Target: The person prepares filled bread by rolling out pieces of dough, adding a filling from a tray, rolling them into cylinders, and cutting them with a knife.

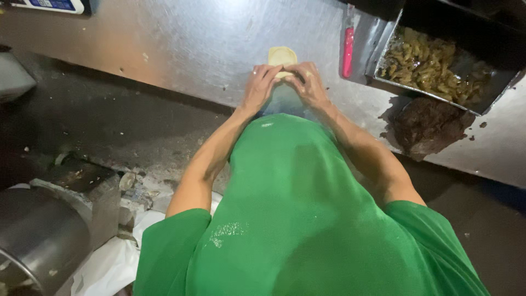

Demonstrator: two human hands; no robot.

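Person in a green shirt point(296, 219) stands at a steel counter point(181, 49), both arms reaching forward over it.

Left hand point(261, 83) and right hand point(308, 83) meet over a pale round of dough point(282, 56) lying flat on the counter. Fingers of both curl down onto its near edge, thumbs tucked in. Looks like a pinch or fold along that rim; far half of the round sits free and flat. Hands close together, knuckles nearly touching, probably so both sides of the edge get worked evenly. Whether anything sits under the fingers besides dough, cannot tell.

Around them:
- Pink-handled tool point(348, 52) lies just right of the hands, upright along the counter, within easy reach.
- Metal tray point(383, 66) further right, tilted, holding a heap of yellowish-green chopped filling point(433, 66).
- Dark brown lump point(427, 126) on the counter below the tray, near the right forearm.
- Steel drum point(38, 241) low at left, white plastic bag point(109, 263) beside it, well apart from the work.

Nothing lies between the hands and the dough. The tray corner and dark lump crowd the right side; left of the hands the counter shows only a few crumbs.
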